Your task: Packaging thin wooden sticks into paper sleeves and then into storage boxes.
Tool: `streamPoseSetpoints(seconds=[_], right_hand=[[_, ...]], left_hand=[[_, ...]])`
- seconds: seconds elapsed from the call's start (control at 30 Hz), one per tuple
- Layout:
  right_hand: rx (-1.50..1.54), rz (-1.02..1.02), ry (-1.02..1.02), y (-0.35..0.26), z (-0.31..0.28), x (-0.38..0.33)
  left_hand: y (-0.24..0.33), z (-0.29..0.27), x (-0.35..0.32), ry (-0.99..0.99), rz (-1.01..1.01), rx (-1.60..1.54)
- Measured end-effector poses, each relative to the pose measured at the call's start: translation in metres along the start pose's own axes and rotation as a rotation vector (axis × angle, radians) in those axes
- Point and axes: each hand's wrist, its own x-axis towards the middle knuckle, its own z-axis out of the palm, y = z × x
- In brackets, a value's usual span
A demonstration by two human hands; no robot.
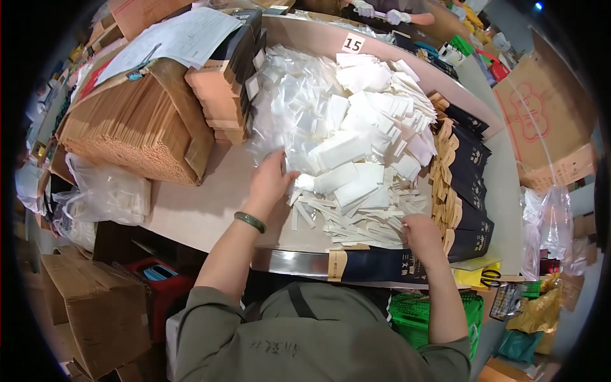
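My left hand (272,184), with a green bangle (250,221) at its wrist, reaches the near edge of a heap of clear plastic bags (289,89). Its thumb and forefinger stand apart beside flat white packets (356,149). Over the right side of a pile of thin white strips (356,223), my right hand (423,239) has its fingers curled together; what they hold, if anything, is hidden. Below that hand, along the table's near edge, lies a dark blue paper pouch (375,265) with a tan flap.
A carton of stacked brown card (133,127) stands on the left under a paper sheet (172,35). Dark pouches with tan flaps (468,178) line the right side. A numbered tag (352,44) marks the far rim. Across it, another person's gloved hands (382,13) hold something.
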Motion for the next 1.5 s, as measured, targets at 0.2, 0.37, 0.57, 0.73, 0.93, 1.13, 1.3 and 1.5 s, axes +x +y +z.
streamPoseSetpoints(seconds=[0.2,0.37,0.57,0.73,0.93,1.13,1.3,1.5], right_hand=[[0.030,-0.071,0.014,-0.009,-0.022,-0.004],[0.071,-0.344,0.117,-0.052,-0.011,0.061],[-0.227,-0.697,-0.039,-0.039,0.030,0.122],[-0.315,-0.675,-0.138,-0.050,0.028,0.127],[0.216,-0.157,-0.206,-0.073,0.002,0.109],[0.995,0.210,-0.327,-0.149,0.006,0.050],[1.022,0.134,-0.412,-0.182,0.027,0.015],[1.432,0.201,-0.338,-0.183,0.013,0.021]], left_hand=[[-0.014,-0.019,-0.006,-0.129,-0.296,0.034],[-0.012,-0.043,-0.015,-0.053,-0.372,-0.156],[0.039,-0.094,-0.082,-0.367,-0.143,-0.351],[0.036,-0.068,-0.152,-0.421,0.118,0.004],[0.031,-0.114,-0.115,-0.246,0.132,0.071],[0.005,-0.247,0.032,0.448,0.137,0.600],[-0.023,-0.266,0.081,0.096,-0.035,0.840],[-0.022,-0.260,0.082,0.092,-0.130,0.771]])
